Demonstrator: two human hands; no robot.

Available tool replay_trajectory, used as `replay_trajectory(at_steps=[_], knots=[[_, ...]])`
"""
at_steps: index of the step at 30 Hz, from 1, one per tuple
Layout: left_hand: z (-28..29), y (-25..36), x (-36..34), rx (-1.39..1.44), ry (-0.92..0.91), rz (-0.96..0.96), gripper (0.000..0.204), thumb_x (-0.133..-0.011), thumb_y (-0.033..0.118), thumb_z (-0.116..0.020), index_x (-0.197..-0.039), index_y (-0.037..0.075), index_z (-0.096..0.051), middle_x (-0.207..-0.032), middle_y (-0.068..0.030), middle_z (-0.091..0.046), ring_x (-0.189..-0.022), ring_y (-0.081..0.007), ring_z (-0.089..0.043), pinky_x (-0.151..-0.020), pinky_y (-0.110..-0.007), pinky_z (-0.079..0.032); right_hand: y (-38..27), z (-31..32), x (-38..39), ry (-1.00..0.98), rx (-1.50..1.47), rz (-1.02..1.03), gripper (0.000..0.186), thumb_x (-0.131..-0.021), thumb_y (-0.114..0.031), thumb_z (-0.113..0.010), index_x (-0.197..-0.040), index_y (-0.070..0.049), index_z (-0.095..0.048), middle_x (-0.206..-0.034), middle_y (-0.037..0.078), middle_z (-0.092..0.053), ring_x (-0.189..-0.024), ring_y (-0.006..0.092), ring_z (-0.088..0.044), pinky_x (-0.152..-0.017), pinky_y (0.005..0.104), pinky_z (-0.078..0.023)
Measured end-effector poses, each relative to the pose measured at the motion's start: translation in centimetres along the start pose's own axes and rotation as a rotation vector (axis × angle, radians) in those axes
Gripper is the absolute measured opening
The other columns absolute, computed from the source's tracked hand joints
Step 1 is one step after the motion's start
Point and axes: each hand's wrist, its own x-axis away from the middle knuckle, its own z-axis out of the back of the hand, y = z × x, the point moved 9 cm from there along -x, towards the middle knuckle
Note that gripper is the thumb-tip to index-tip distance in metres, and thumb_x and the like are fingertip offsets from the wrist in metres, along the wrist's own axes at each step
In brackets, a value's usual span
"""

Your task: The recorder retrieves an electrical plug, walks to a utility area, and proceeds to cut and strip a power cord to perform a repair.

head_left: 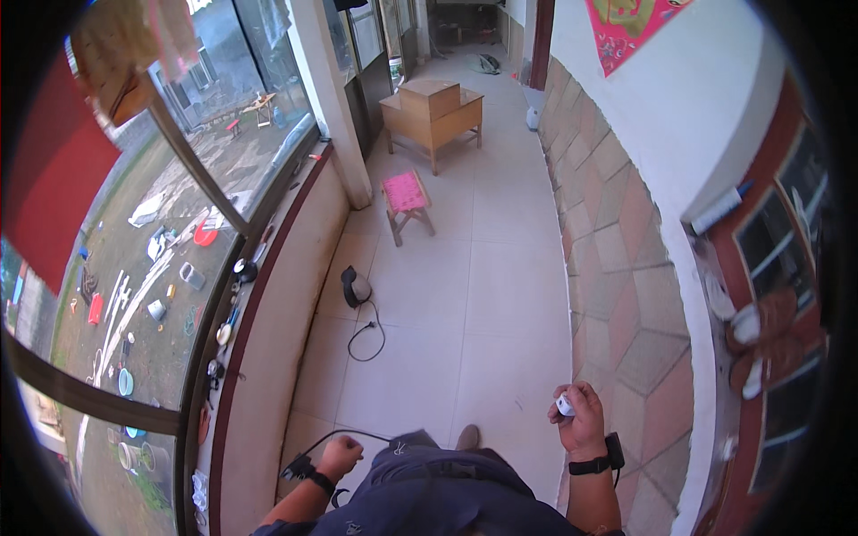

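Note:
My right hand [583, 420] is raised beside the tiled wall, its fingers closed around a small white object [565, 406] with a dark spot on its face. Its exact kind is too small to make out. Lower left, my left hand [340, 456] is curled into a loose fist in front of my body, and no object shows in it. A black cable [326, 435] runs past that hand toward my waist. Both wrists wear black straps. On the floor ahead lies a grey and black appliance [356, 287], possibly a kettle, with its plugged cord [382, 332] looped beside it.
A low stool [407, 193] with a pink seat stands ahead, and a wooden desk [438, 125] beyond it. A window ledge [259, 295] holding small items runs along the left. Brown shoes [760, 326] rest on the right-hand window sill. The tiled wall [617, 268] borders the walkway.

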Motion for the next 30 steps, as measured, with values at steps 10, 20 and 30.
replay_trajectory(at_steps=[10, 20, 30], knots=[[1.9, 18.1, -20.8, -0.039, -0.19, 0.038, 0.023, -0.078, 0.023, -0.07, -0.082, 0.001, -0.064, -0.07, -0.0079, -0.069, -0.059, -0.0136, -0.065, -0.054, -0.029, -0.052, -5.5, -7.1, -32.5, -0.053, 0.091, 0.003, 0.011, -0.096, -0.019, -0.055, -0.091, -0.009, -0.055, -0.088, 0.01, -0.062, -0.063, 0.0203, -0.064, -0.053, 0.0294, -0.05], [10.9, 55.0, -51.8, -0.077, -0.018, -0.181, 0.027, -0.09, 0.024, -0.062, -0.085, -0.003, -0.062, -0.076, -0.0081, -0.065, -0.065, -0.016, -0.063, -0.053, -0.03, -0.047, -14.4, -9.6, -58.1, 0.07, 0.043, 0.039, 0.014, -0.095, -0.019, -0.056, -0.09, -0.006, -0.054, -0.089, 0.01, -0.062, -0.066, 0.0205, -0.064, -0.054, 0.0303, -0.049], [5.1, 75.2, -66.1, 0.028, -0.114, 0.005, 0.031, -0.092, 0.024, -0.057, -0.09, -0.006, -0.063, -0.08, -0.0104, -0.068, -0.068, -0.0178, -0.067, -0.058, -0.03, -0.052, -22.8, -7.4, -91.4, 0.106, -0.014, -0.018, 0.013, -0.095, -0.02, -0.055, -0.09, -0.008, -0.053, -0.089, 0.01, -0.062, -0.063, 0.0213, -0.064, -0.053, 0.0304, -0.048]])
